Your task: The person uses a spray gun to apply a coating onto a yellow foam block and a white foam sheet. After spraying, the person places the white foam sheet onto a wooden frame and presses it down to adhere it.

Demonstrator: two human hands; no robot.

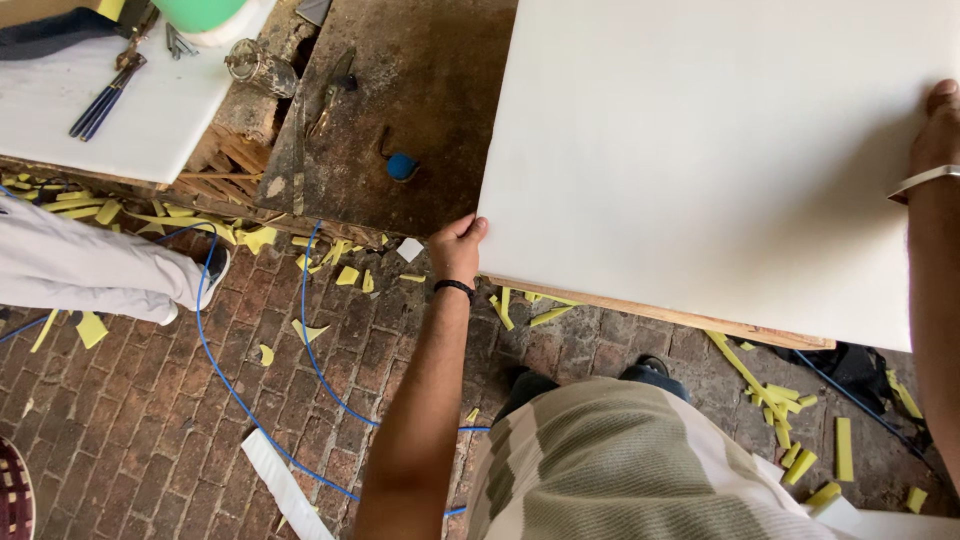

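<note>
Fingers of the left hand point(458, 248) curled around the lower left corner of the large white rectangular laminated board point(720, 150), which filled the upper right of the frame. The right hand point(935, 125) gripped its right edge, fingers hidden behind. Yellow offcut strips point(780, 400) littered the brick floor point(150, 400) below.

Large board point(720, 150) is gripped at its lower-left corner by left hand point(457, 248), at its right edge by right hand point(937, 130). Dark worktop point(420, 120) is overlapped on its right by the board. Small round tool point(402, 167) lies left of the board, on the worktop. Second bench point(90, 110), pliers point(105, 95) on it, is set further left. Offcuts point(780, 400), probably foam strips, and cable point(310, 340) lie on brick floor point(150, 400) below.
</note>
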